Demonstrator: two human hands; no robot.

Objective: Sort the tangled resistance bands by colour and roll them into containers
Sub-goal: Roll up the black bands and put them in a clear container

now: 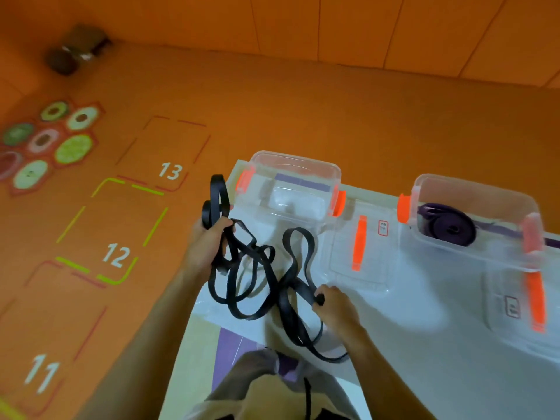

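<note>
Black bands [263,277] tangled on table; left hand [206,247] grips bunch, right hand [333,304] pinches strap.

The black bands [266,286] sprawled in loops over the near left of the white sheet [424,344], just before the left box [295,165], whose top stood open. A flat lid [342,253] filled the gap beside the right box [472,186], where a purple roll [451,227] took up part of the floor.

Left hand [209,241] and right hand [331,304] grip tangled black bands [266,277] before two clear containers [291,183]
</note>
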